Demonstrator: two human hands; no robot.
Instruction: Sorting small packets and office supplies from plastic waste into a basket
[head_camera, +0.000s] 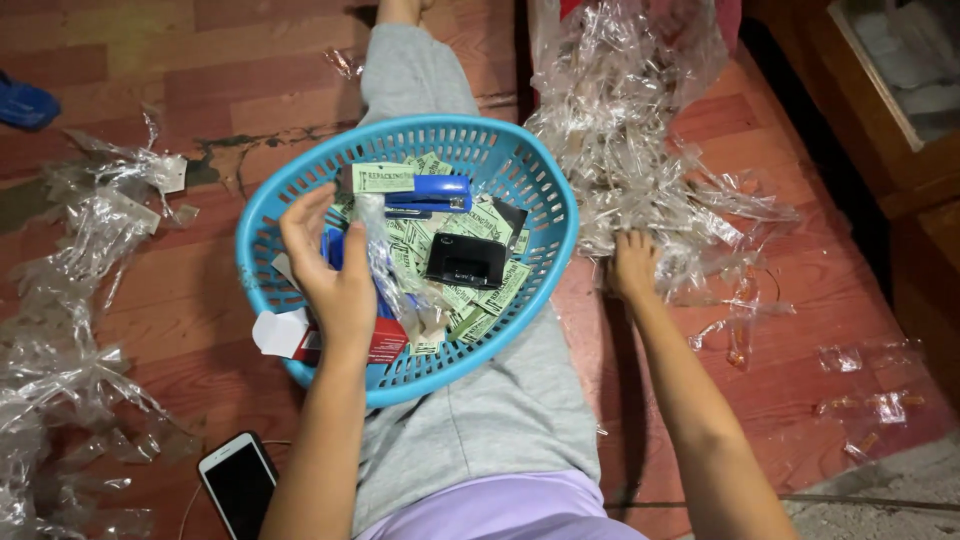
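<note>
A round blue plastic basket (520, 160) rests on my outstretched leg in grey trousers. Inside it lie several small green paper labels (495, 290), a blue stapler (428, 193) and a small black box (465, 260). My left hand (328, 270) is over the basket's left side, pinching a clear plastic strip (385, 265) and a green label (383, 178) between thumb and fingers. My right hand (632, 265) reaches to the right, fingers buried in a big heap of clear plastic packets (630, 130) on the floor.
A small red and white box (290, 338) sits at the basket's lower left. A smartphone (238, 485) lies on the red wooden floor at bottom left. Clear plastic strips (70, 300) trail along the left. Loose packets (870, 400) lie at right, beside dark wooden furniture (900, 150).
</note>
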